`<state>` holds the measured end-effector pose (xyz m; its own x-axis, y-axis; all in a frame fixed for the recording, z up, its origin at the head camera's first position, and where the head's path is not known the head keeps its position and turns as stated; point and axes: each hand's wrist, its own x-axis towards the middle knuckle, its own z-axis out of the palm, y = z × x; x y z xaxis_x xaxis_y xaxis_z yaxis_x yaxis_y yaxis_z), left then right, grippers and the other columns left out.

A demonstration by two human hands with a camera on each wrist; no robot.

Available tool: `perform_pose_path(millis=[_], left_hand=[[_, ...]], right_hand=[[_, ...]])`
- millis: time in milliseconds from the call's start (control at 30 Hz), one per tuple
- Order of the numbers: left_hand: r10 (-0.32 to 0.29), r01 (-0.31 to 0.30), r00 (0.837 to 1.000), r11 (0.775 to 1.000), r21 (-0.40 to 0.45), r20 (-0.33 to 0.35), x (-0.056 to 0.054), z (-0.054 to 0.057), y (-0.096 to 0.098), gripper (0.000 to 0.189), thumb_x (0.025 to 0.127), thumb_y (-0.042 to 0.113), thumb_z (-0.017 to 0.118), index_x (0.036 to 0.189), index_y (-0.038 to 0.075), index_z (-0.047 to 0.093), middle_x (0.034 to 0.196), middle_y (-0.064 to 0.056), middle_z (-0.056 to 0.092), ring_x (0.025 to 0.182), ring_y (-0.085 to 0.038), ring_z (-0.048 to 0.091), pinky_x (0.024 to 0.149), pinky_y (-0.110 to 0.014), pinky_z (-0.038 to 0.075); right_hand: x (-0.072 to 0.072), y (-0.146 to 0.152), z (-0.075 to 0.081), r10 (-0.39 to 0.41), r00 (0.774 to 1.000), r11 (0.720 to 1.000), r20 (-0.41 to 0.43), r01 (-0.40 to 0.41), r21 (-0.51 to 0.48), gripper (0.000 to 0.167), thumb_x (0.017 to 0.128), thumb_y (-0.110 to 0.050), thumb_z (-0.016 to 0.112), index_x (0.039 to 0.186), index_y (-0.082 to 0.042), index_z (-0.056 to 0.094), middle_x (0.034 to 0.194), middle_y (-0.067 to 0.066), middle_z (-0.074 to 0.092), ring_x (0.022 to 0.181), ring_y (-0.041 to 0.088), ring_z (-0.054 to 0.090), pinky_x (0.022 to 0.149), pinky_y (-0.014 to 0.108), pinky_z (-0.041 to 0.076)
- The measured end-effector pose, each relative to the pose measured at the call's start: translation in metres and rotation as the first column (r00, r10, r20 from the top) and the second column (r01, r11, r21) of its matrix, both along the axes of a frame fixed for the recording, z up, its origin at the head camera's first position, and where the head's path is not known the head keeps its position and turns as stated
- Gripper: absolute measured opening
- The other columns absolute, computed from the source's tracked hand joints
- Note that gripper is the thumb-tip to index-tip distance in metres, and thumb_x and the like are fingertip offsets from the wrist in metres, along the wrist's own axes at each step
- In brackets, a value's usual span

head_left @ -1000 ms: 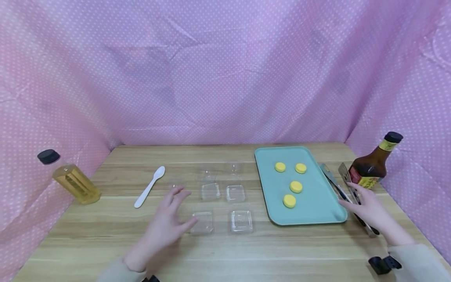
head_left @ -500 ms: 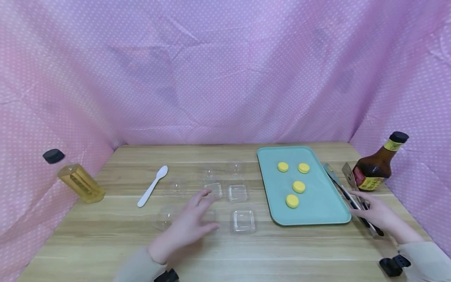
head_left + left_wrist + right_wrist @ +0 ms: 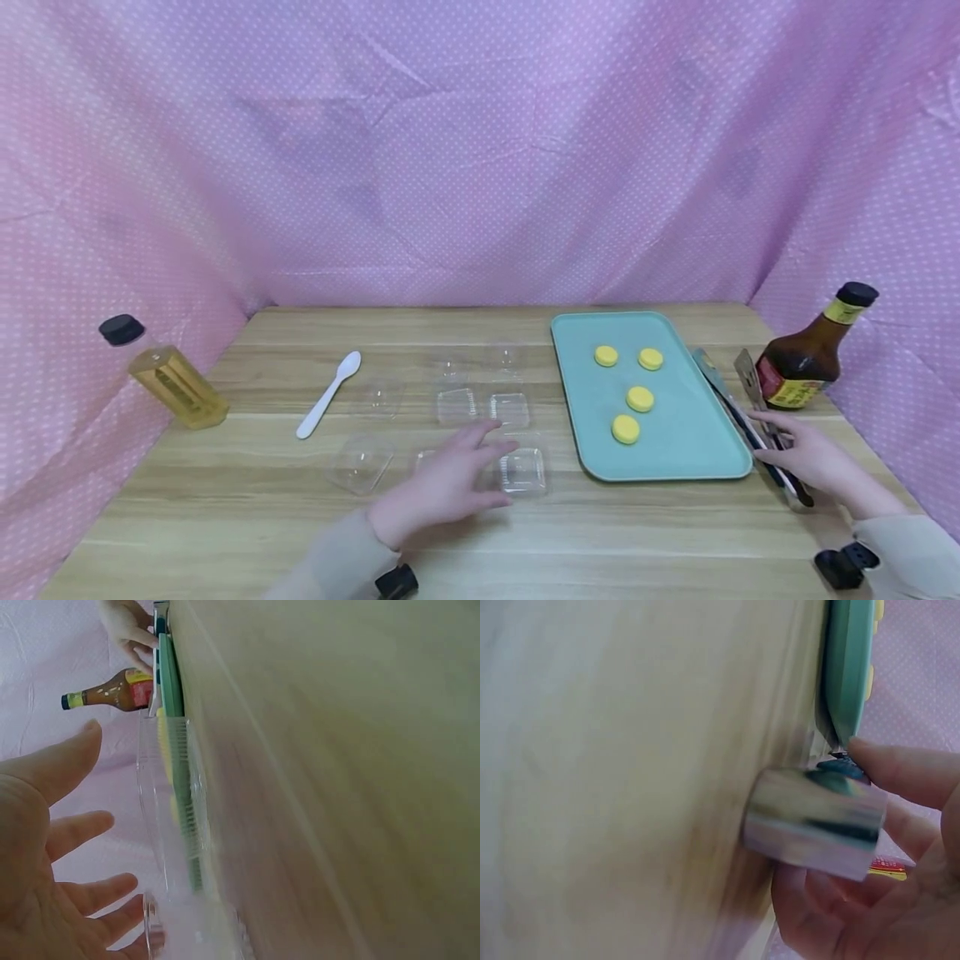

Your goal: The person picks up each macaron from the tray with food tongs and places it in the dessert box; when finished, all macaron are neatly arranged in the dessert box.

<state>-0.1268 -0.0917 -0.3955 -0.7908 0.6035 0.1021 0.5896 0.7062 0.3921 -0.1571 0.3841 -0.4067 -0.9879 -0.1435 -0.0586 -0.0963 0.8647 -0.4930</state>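
Observation:
My left hand [image 3: 450, 479] hovers over the front row of clear plastic boxes with lids up, fingers spread and holding nothing. It covers part of a front box; another plastic box [image 3: 522, 472] lies right by its fingertips, and two more, including a back box [image 3: 510, 408], lie behind. My right hand [image 3: 806, 450] reaches over the metal utensils beside the tray, thumb on the tray side and fingers curled on the other. In the right wrist view the shiny end of the tongs [image 3: 814, 821] lies between them. A slotted spatula [image 3: 748, 375] and a blade-like utensil [image 3: 708, 367] lie alongside.
A green tray [image 3: 682, 450] bears several yellow discs [image 3: 626, 429]. The brown sauce bottle [image 3: 806, 362] stands behind my right hand. To the left are a white spoon [image 3: 330, 393] and a bottle of yellow liquid [image 3: 180, 387]. Pink dotted cloth [image 3: 480, 167] surrounds the table.
My left hand has moved right across the front boxes, uncovering the left lids. My right hand has slid a little toward me along the utensils. The view has shifted slightly.

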Motion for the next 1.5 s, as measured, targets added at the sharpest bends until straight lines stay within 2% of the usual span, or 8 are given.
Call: perform_pose_path(millis=[333, 567, 767, 900, 1033, 1167, 1367, 1500], left_hand=[[-0.037, 0.039, 0.999, 0.996, -0.086, 0.021, -0.003, -0.002, 0.010, 0.053, 0.084, 0.040, 0.069, 0.131, 0.018, 0.058, 0.147, -0.015, 0.039, 0.134, -0.040, 0.037, 0.110, -0.053, 0.033], [-0.044, 0.047, 0.999, 0.992, -0.120, 0.023, -0.005, -0.004, 0.012, 0.051, 0.084, 0.040, 0.068, 0.130, 0.020, 0.059, 0.149, -0.014, 0.037, 0.136, -0.035, 0.036, 0.112, -0.052, 0.031], [-0.047, 0.049, 0.999, 0.992, -0.118, 0.018, -0.006, -0.004, 0.013, 0.048, 0.084, 0.038, 0.069, 0.128, 0.019, 0.060, 0.147, -0.014, 0.039, 0.135, -0.033, 0.038, 0.112, -0.049, 0.032], [-0.044, 0.046, 0.999, 0.992, -0.115, 0.017, -0.007, -0.003, 0.014, 0.046, 0.085, 0.035, 0.068, 0.127, 0.019, 0.061, 0.147, -0.014, 0.040, 0.135, -0.032, 0.039, 0.112, -0.049, 0.032], [-0.037, 0.040, 0.999, 0.992, -0.119, 0.020, -0.005, -0.003, 0.014, 0.044, 0.085, 0.034, 0.068, 0.126, 0.020, 0.061, 0.147, -0.014, 0.040, 0.135, -0.032, 0.039, 0.112, -0.050, 0.032], [-0.031, 0.034, 0.999, 0.994, -0.109, 0.032, -0.005, -0.002, 0.015, 0.043, 0.085, 0.033, 0.069, 0.125, 0.019, 0.062, 0.145, -0.014, 0.042, 0.134, -0.031, 0.039, 0.111, -0.049, 0.033], [-0.023, 0.027, 0.999, 0.995, -0.092, 0.042, -0.007, -0.001, 0.015, 0.045, 0.083, 0.033, 0.071, 0.124, 0.018, 0.063, 0.145, -0.014, 0.043, 0.133, -0.031, 0.042, 0.110, -0.048, 0.035], [-0.013, 0.018, 0.998, 0.997, -0.080, 0.053, -0.008, -0.002, 0.013, 0.045, 0.082, 0.033, 0.072, 0.123, 0.017, 0.063, 0.145, -0.013, 0.043, 0.133, -0.030, 0.042, 0.110, -0.047, 0.035]], right_hand=[[0.000, 0.006, 0.001, -0.033, 0.998, 0.999, 0.062, 0.032, 0.018, 0.066, 0.084, -0.014, 0.069, 0.132, 0.016, 0.035, 0.119, 0.051, 0.040, 0.105, 0.065, 0.044, 0.077, 0.063, 0.047], [0.000, 0.009, 0.003, -0.058, 0.996, 0.997, 0.067, 0.061, -0.042, 0.065, 0.083, -0.005, 0.062, 0.134, 0.017, 0.028, 0.118, 0.053, 0.038, 0.103, 0.061, 0.046, 0.072, 0.047, 0.051], [0.001, 0.012, 0.007, -0.098, 0.990, 0.993, 0.097, 0.104, -0.061, 0.064, 0.089, -0.011, 0.055, 0.138, 0.016, 0.024, 0.119, 0.053, 0.037, 0.095, 0.048, 0.055, 0.064, 0.029, 0.047], [0.003, 0.012, 0.010, -0.126, 0.984, 0.987, 0.124, 0.137, -0.083, 0.064, 0.093, -0.014, 0.050, 0.140, 0.015, 0.019, 0.113, 0.047, 0.045, 0.079, 0.027, 0.062, 0.059, 0.026, 0.047], [0.004, 0.012, 0.007, -0.133, 0.985, 0.984, 0.111, 0.144, -0.103, 0.063, 0.095, -0.015, 0.048, 0.140, 0.015, 0.016, 0.099, 0.034, 0.055, 0.063, 0.010, 0.055, 0.053, 0.026, 0.047], [0.005, 0.012, 0.008, -0.136, 0.988, 0.988, 0.073, 0.141, -0.069, 0.066, 0.096, -0.022, 0.051, 0.139, 0.016, 0.018, 0.098, 0.036, 0.054, 0.063, 0.014, 0.055, 0.049, 0.027, 0.047], [0.005, 0.015, 0.012, -0.145, 0.988, 0.989, -0.044, 0.145, 0.002, 0.073, 0.093, -0.033, 0.059, 0.135, 0.019, 0.029, 0.106, 0.047, 0.049, 0.080, 0.039, 0.058, 0.054, 0.026, 0.044], [0.006, 0.015, 0.011, -0.174, 0.982, 0.984, -0.073, 0.176, 0.015, 0.074, 0.091, -0.036, 0.061, 0.135, 0.015, 0.032, 0.111, 0.047, 0.046, 0.084, 0.044, 0.057, 0.055, 0.026, 0.042]])
